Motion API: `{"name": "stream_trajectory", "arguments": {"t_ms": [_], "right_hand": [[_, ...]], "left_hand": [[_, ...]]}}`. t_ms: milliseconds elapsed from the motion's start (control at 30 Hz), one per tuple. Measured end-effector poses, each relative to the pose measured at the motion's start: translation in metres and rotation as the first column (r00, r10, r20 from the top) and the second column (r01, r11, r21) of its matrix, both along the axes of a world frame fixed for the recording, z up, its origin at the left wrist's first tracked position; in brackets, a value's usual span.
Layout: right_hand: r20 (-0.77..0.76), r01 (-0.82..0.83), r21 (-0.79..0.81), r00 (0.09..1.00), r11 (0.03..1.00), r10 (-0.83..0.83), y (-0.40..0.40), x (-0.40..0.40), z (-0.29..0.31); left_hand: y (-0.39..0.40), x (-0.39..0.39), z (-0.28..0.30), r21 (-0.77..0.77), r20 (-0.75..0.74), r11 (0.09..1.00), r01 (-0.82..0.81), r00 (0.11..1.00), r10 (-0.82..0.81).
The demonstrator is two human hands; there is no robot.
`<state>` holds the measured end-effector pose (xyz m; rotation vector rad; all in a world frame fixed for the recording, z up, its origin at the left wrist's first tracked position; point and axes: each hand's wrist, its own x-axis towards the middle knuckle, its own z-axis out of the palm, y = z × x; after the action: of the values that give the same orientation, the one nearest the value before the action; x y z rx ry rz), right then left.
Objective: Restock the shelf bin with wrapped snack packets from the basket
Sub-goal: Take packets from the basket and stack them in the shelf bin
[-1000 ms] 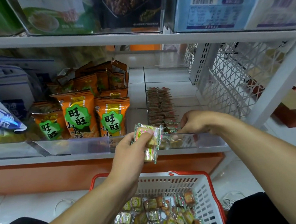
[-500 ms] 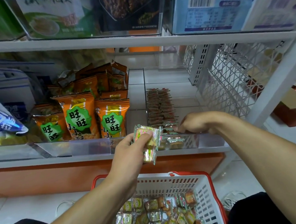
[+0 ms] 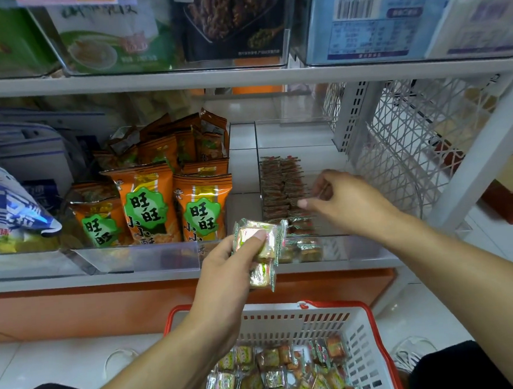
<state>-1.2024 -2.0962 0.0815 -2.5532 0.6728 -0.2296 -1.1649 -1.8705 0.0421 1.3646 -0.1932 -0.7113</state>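
A: Landmark is the clear shelf bin [image 3: 338,246]. Left hand [image 3: 224,275]?
B: Just in front of the bin's left front corner, above the basket [image 3: 362,338]. Thumb pressed on a small stack of wrapped snack packets [image 3: 260,248], fingers curled behind. A second packet hangs below the top one; how many are in the stack, cannot tell.
A: Right hand [image 3: 349,200]?
B: Over the bin's open top, toward its right side. Fingers loosely spread and bent, thumb pointing left. Looks empty, though the fingertips are blurred.
A: Bin contents?
B: Two rows of packets standing on edge [image 3: 282,186] fill the rear and middle; a few green-and-silver ones lie against the front wall.
A: Supply?
B: Basket sits below and in front of the bin, red rim, white slotted walls, loose packets heaped on its floor.
A: Neighbours?
B: Orange snack bags [image 3: 201,207] left of the bin. White wire mesh panel [image 3: 398,154] right of it.
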Motion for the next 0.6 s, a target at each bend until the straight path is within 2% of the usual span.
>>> {"name": "stream_trajectory", "arguments": {"t_ms": [33, 100, 133, 167, 233, 400, 467, 533, 600], "right_hand": [[0.092, -0.062, 0.166, 0.995, 0.984, 0.047, 0.010, -0.006, 0.009], [0.138, -0.218, 0.567, 0.976, 0.795, 0.169, 0.034, -0.021, 0.020], [0.130, -0.266, 0.638, 0.962, 0.723, 0.239, 0.045, -0.027, 0.020], [0.141, -0.314, 0.643, 0.945, 0.699, 0.295, 0.053, -0.031, 0.019], [0.210, -0.378, 0.590, 0.925, 0.713, 0.317, 0.060, -0.035, 0.015], [0.246, -0.343, 0.615, 0.939, 0.710, 0.241, 0.059, -0.038, 0.018], [0.274, -0.303, 0.729, 0.951, 0.614, 0.144, 0.055, -0.039, 0.022], [0.262, -0.241, 0.830, 0.965, 0.503, 0.032, 0.047, -0.038, 0.029], [0.239, -0.213, 0.898, 0.971, 0.384, -0.022, 0.040, -0.038, 0.035]], "left_hand": [[0.002, -0.001, 0.002, -0.027, 0.012, 1.000, 0.010, 1.000, -0.009], [0.005, -0.003, 0.006, -0.078, 0.046, 0.996, 0.036, 0.998, -0.033], [0.006, -0.004, 0.007, -0.085, 0.072, 0.995, 0.046, 0.997, -0.040], [0.007, -0.005, 0.008, -0.084, 0.092, 0.995, 0.052, 0.995, -0.044], [0.008, -0.006, 0.008, -0.080, 0.109, 0.995, 0.058, 0.993, -0.049], [0.005, -0.009, 0.010, -0.025, 0.130, 0.998, 0.057, 0.990, -0.054], [0.002, -0.008, 0.012, -0.018, 0.098, 0.999, 0.049, 0.994, -0.047], [0.000, -0.004, 0.012, -0.046, 0.027, 0.999, -0.016, 0.999, 0.017], [0.000, 0.000, 0.012, -0.035, 0.025, 0.995, -0.092, 0.995, 0.093]]}}
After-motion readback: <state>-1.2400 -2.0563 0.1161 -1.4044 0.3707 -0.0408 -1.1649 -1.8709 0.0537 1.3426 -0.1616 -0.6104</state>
